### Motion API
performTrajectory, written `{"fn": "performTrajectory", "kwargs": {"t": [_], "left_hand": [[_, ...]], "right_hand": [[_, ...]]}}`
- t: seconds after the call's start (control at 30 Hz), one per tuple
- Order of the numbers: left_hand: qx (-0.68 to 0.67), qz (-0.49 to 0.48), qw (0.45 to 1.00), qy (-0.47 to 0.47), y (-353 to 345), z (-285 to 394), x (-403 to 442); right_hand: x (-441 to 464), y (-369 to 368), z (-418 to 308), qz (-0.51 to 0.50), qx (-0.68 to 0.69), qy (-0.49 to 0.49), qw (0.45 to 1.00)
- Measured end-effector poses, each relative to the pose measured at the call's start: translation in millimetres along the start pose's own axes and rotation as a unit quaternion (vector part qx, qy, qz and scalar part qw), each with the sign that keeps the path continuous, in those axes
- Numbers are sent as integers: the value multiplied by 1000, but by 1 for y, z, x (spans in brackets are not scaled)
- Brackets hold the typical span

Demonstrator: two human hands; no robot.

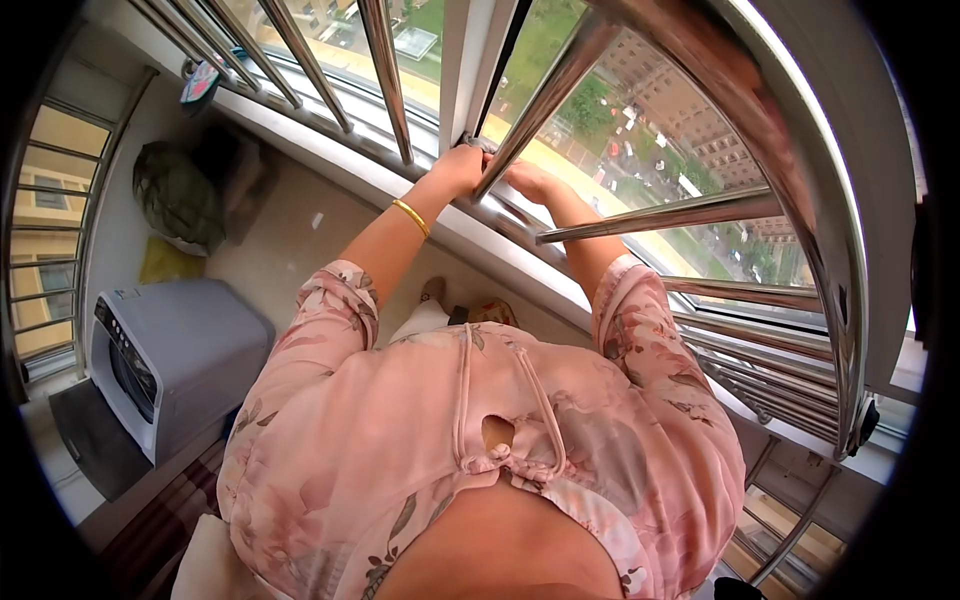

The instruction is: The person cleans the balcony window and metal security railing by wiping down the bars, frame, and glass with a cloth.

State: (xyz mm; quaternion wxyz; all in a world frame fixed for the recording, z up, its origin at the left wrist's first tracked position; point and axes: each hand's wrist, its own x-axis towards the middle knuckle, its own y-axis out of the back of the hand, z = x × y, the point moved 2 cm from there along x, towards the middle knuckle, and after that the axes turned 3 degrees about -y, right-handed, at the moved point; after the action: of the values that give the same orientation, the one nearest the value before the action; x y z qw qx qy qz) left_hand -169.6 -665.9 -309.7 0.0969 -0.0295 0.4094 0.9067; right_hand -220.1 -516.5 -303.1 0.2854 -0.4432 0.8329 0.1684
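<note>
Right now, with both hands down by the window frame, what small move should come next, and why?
Perhaps ease the right hand slightly away from the metal bar: the bar here runs between it and the left hand, so space looks tight. Both hands are close together beside a small dark thing at the window frame, too hidden to identify.

Both arms (390, 248) stretched forward, left hand (458, 172) just left of the slanted metal bar (543, 110), right hand (531, 181) just right of it, fingertips partly hidden
</note>
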Motion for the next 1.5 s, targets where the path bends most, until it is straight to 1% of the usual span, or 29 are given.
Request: {"fn": "performTrajectory", "kwargs": {"t": [0.1,0.17,0.23,0.27,0.3,0.33,0.4,0.43,0.47,0.5,0.57,0.6,0.63,0.7,0.77,0.8,0.87,0.9,0.97,1.0,1.03,1.1,1.17,1.23,1.3,1.33,1.37,1.4,1.5], "left_hand": [[25,-19,999,-13,-4,-16,25],[28,-133,984,112,12,6,29],[-17,-183,980,71,9,5,30],[-112,-267,951,104,-2,4,35],[-224,-274,934,46,-16,0,38],[-230,-319,919,10,-17,17,38],[-323,-377,868,29,-25,54,30],[-407,-383,825,82,-26,67,25],[-417,-383,821,77,-27,66,28],[-431,-347,831,64,-23,60,28],[-460,-264,846,47,-7,42,21],[-453,-202,868,18,18,42,-2],[-410,-161,896,56,28,29,-12],[-473,52,878,56,45,15,-62],[-509,181,839,69,49,9,-103],[-511,213,826,105,45,5,-121],[-519,207,817,142,24,-6,-143],[-523,204,812,158,14,-11,-149],[-527,187,811,173,-1,-7,-153],[-529,178,810,181,-9,-4,-153],[-526,172,809,196,-16,-3,-152],[-519,158,812,216,-23,-1,-142],[-524,164,802,235,-29,-4,-128],[-511,167,804,253,-30,-5,-117],[-488,166,824,236,-25,-8,-114],[-463,160,842,227,-23,-10,-115],[-438,154,859,217,-23,-12,-113],[-447,158,864,172,-17,-8,-112],[-393,150,894,155,-7,7,-105]], "right_hand": [[3,4,1,-19,-23,4,1000],[-8,2,-6,-1,-30,-11,1000],[-5,13,18,13,-31,-20,999],[-17,17,27,37,-29,-33,998],[-32,19,34,60,-28,-48,997],[-49,22,42,134,-6,-44,990],[-80,25,64,188,73,-71,977],[-89,31,72,213,110,-83,967],[-95,35,80,244,113,-83,960],[-98,37,89,270,114,-87,952],[-96,33,91,299,90,-30,950],[-92,30,80,302,65,33,950],[-89,26,65,303,42,95,947],[-78,16,19,201,-19,125,972],[-60,-1,-20,121,-123,87,981],[-42,-5,-24,61,-160,85,982],[-22,-12,-30,-41,-214,43,975],[-7,-12,-19,-92,-173,13,981],[0,-13,-27,-59,-171,23,983],[26,-6,-15,-74,-84,-18,994],[34,-4,-8,-72,-80,-2,994],[47,1,-1,-94,-40,-42,994],[39,-4,-15,-83,-93,-61,990],[37,-14,-11,-135,-189,-1,973],[35,-12,-13,-153,-171,1,973],[19,-10,-32,-109,-62,3,992],[0,-4,-52,-90,-41,33,995],[-8,-2,-55,-94,-13,50,994],[-38,4,-74,-125,89,120,981]]}}
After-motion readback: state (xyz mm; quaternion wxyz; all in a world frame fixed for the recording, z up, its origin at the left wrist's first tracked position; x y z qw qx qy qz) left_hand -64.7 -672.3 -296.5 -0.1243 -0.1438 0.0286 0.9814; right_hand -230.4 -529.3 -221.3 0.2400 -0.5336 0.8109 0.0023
